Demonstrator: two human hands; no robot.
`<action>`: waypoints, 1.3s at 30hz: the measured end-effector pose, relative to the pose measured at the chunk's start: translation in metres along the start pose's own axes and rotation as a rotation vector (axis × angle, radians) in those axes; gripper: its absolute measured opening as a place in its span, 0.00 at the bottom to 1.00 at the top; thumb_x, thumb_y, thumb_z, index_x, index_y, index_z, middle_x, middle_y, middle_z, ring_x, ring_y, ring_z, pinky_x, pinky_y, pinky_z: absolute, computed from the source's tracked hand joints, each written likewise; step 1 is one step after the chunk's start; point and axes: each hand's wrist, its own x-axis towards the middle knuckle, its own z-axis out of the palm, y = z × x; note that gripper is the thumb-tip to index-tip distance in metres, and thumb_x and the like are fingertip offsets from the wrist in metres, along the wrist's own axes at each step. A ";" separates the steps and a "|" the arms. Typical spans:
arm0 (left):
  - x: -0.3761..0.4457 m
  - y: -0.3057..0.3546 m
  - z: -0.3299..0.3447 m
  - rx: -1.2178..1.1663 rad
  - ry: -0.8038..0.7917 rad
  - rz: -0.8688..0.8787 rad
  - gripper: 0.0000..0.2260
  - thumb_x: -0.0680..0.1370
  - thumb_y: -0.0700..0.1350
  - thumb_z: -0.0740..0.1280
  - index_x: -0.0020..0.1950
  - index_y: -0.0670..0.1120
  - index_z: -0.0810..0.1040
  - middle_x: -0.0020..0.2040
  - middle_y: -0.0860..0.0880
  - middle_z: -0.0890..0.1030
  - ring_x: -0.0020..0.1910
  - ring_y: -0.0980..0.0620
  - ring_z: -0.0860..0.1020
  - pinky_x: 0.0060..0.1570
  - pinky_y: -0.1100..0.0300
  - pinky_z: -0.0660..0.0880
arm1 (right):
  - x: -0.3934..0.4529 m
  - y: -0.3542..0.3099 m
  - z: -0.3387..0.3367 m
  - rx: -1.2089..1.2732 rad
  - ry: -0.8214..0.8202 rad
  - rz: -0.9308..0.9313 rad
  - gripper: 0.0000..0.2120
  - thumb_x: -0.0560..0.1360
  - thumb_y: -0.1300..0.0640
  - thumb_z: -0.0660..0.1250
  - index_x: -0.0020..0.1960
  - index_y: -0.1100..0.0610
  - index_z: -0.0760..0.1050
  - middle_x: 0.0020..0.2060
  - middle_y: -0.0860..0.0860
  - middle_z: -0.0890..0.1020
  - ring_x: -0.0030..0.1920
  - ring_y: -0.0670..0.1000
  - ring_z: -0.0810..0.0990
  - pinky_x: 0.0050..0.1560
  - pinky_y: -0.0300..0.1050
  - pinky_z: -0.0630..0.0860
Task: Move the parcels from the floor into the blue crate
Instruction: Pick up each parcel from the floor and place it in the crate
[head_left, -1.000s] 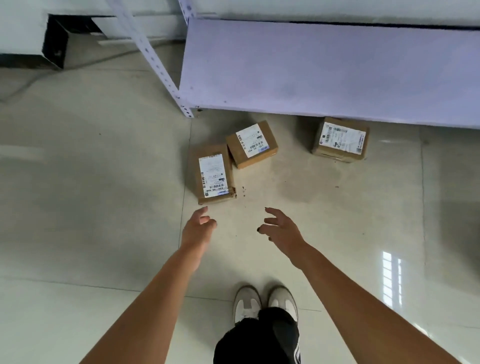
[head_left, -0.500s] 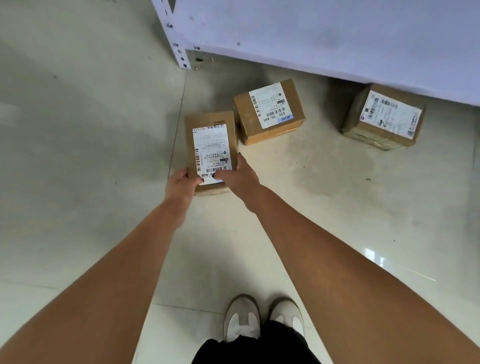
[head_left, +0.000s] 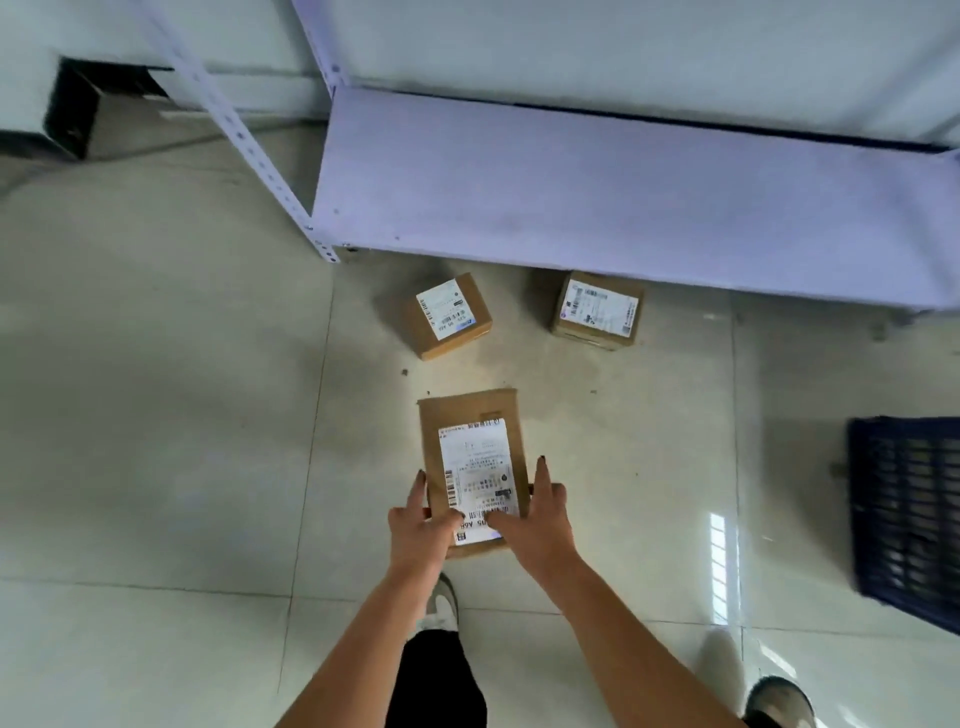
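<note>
I hold a flat brown parcel with a white label, lifted off the floor in front of me. My left hand grips its near left corner and my right hand grips its near right side. Two more brown parcels lie on the floor by the shelf: a small parcel and another parcel partly under the shelf edge. The blue crate stands on the floor at the right edge, cut off by the frame.
A low pale shelf board with a perforated upright stands ahead. Glossy tiled floor spreads to the left. My shoes are below the parcel; a dark opening sits at the far left wall.
Both hands closed on the flat parcel and lifted it off the floor toward me. My view rose and swung right, bringing the blue crate into sight.
</note>
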 end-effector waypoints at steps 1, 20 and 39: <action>-0.011 -0.002 0.019 0.025 -0.018 0.010 0.30 0.63 0.43 0.65 0.61 0.67 0.72 0.58 0.38 0.74 0.52 0.42 0.80 0.57 0.48 0.77 | -0.010 0.013 -0.018 0.010 0.005 0.012 0.39 0.71 0.57 0.67 0.76 0.52 0.51 0.63 0.55 0.64 0.63 0.57 0.72 0.62 0.47 0.73; -0.254 -0.038 0.414 0.024 -0.089 0.161 0.24 0.75 0.35 0.62 0.70 0.48 0.65 0.55 0.51 0.77 0.55 0.44 0.79 0.50 0.57 0.71 | -0.119 0.266 -0.391 0.209 0.086 -0.070 0.28 0.64 0.54 0.68 0.63 0.50 0.69 0.56 0.50 0.79 0.56 0.51 0.78 0.55 0.45 0.75; -0.337 -0.015 0.640 0.166 -0.233 0.208 0.24 0.76 0.39 0.63 0.71 0.51 0.64 0.64 0.48 0.76 0.61 0.46 0.76 0.63 0.49 0.73 | -0.135 0.372 -0.597 0.305 0.218 -0.005 0.31 0.67 0.55 0.70 0.68 0.53 0.66 0.60 0.51 0.77 0.62 0.53 0.75 0.59 0.49 0.74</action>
